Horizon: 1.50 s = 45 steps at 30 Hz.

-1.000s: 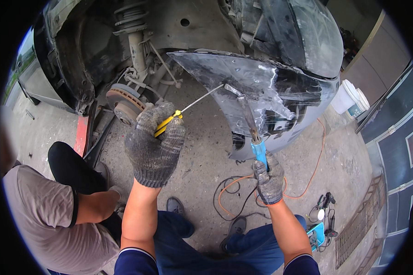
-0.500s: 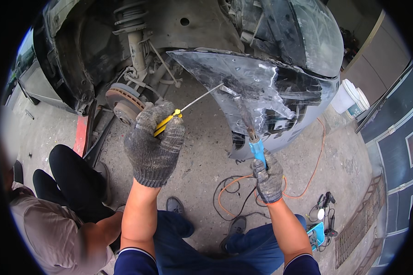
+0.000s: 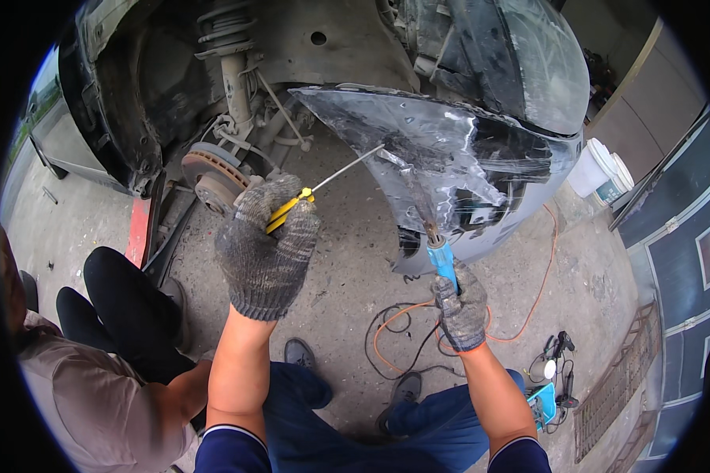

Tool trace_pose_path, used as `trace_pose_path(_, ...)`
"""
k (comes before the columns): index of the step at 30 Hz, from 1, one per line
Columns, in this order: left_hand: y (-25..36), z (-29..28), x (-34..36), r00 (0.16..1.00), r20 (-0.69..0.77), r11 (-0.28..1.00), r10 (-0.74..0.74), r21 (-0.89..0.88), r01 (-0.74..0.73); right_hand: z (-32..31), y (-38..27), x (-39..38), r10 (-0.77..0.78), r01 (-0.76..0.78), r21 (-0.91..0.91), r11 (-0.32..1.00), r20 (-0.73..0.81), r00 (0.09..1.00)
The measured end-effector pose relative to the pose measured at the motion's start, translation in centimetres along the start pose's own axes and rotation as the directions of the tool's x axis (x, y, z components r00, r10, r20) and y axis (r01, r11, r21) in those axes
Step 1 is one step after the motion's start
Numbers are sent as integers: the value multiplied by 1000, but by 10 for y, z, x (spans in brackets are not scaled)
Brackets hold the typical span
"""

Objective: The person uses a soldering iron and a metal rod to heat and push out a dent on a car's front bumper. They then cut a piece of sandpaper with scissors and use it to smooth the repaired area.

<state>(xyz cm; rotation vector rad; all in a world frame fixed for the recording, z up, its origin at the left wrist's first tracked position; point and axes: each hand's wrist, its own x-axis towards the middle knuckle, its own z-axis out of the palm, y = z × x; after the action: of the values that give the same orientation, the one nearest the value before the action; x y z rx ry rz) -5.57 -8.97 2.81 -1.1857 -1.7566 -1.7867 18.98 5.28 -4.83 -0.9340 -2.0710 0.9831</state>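
My left hand (image 3: 267,248), in a grey knit glove, is closed round the yellow handle of a screwdriver (image 3: 339,173). Its thin shaft slants up to the right, and its tip meets the edge of the scuffed grey-and-black bumper (image 3: 521,162). In my gloved right hand (image 3: 461,306) is a blue-handled soldering iron (image 3: 442,258), its metal end pointing up along the bumper's surface, close to the screwdriver tip. Whitish jagged lines and dark smeared patches mark the bumper there. Whether the iron's tip touches the plastic I cannot tell.
A brake disc (image 3: 211,169) and a strut (image 3: 233,87) stand exposed in the wheel arch. At left a person (image 3: 110,378) crouches close by. Orange cable (image 3: 540,292) and black cable loop over the floor. White buckets (image 3: 593,167) and a blue tray (image 3: 543,404) are at right.
Both hands and their tools have stayed almost where they were. The crouching person at the left has shifted slightly.
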Motion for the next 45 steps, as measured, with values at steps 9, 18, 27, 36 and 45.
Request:
trace_pose_path(9, -1, -1, 0, 1000, 5, 1000, 11, -21, -11, 6, 6, -6, 24, -22, 54, 998, -31, 999)
trace_pose_path(18, -3, -2, 1, 1000, 10, 1000, 22, -22, -22, 2, -6, -7, -17, 19, 25, 1000, -46, 999)
trace_pose_path(27, -1, -12, -2, 999, 24, 999, 42, 13, -42, -2, -5, -17, -15, 21, 78, 997, -86, 996)
trace_pose_path(36, 1, -15, -3, 997, 50, 998, 65, 22, -66, -4, -10, -22, 4, 3, 102, 995, -66, 998)
trace_pose_path(45, -3, -10, -1, 992, 7, 992, 126, -29, -125, -5, -7, -22, 21, -13, 149, 989, -53, 998)
